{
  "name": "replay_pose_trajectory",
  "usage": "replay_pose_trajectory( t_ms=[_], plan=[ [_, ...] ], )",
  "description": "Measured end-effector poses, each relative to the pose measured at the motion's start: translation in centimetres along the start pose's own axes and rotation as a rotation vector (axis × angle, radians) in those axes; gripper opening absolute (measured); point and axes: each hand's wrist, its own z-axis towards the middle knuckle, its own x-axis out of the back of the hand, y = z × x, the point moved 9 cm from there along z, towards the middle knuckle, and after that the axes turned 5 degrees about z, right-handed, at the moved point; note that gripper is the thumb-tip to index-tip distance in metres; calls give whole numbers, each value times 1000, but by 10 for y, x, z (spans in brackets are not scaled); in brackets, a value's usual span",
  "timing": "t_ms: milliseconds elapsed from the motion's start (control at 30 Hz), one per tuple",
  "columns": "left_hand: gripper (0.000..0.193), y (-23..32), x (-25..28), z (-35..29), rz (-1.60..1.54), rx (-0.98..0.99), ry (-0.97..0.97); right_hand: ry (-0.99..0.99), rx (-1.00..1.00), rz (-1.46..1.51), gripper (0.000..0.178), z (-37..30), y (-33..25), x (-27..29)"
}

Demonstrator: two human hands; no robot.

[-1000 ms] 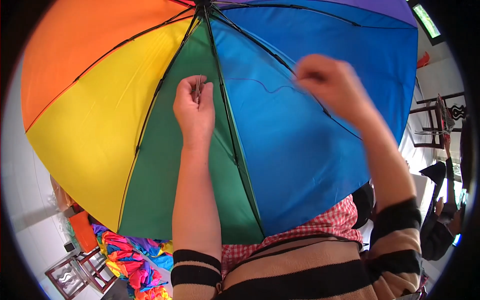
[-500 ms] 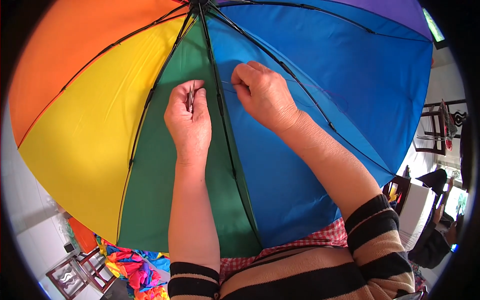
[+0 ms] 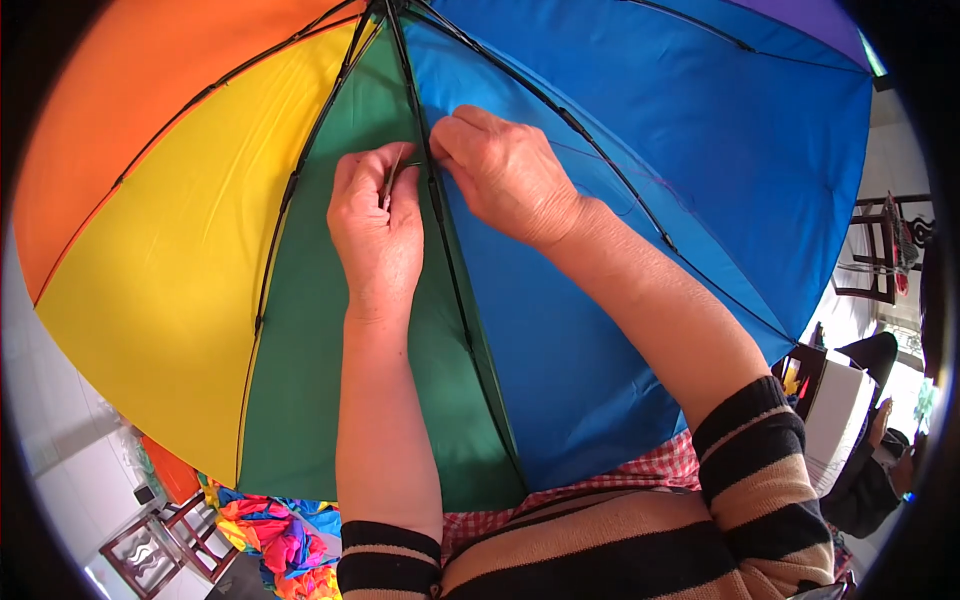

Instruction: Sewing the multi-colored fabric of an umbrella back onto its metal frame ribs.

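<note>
An opened umbrella with rainbow panels spreads before me, its inner side and black ribs showing. My left hand [image 3: 375,225] lies over the green panel [image 3: 300,420], closed around small metal thread snips [image 3: 388,188] whose blades point up. My right hand [image 3: 510,180] is pinched at the black rib [image 3: 437,205] between the green and blue panels [image 3: 570,400]. A thin dark thread [image 3: 625,208] trails right from it across the blue cloth. Its fingertips are partly hidden, and whether a needle is among them I cannot tell.
The ribs meet at a black hub [image 3: 392,8] at the top. A heap of multicoloured cloth [image 3: 285,540] lies lower left, near a wooden chair [image 3: 145,555]. Another chair [image 3: 885,245] stands at the right. A person in dark clothing [image 3: 865,495] sits beyond a white box [image 3: 838,420].
My right hand has moved left and slightly up to the rib, closer to my left hand. The snips have tilted a little in my left hand. The umbrella has shifted slightly.
</note>
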Motion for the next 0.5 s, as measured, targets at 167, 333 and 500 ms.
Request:
replay_pose_trajectory(
  t_ms=[167,333,500],
  plan=[
    [4,1,-3,4,40,21,-72,-41,41,29,7,1,-6,6],
    [4,-8,1,7,57,95,-84,18,38,-65,7,-8,-10,18],
    [5,-14,4,5,81,157,-90,31,105,-77,9,-15,-9,7]
  ],
)
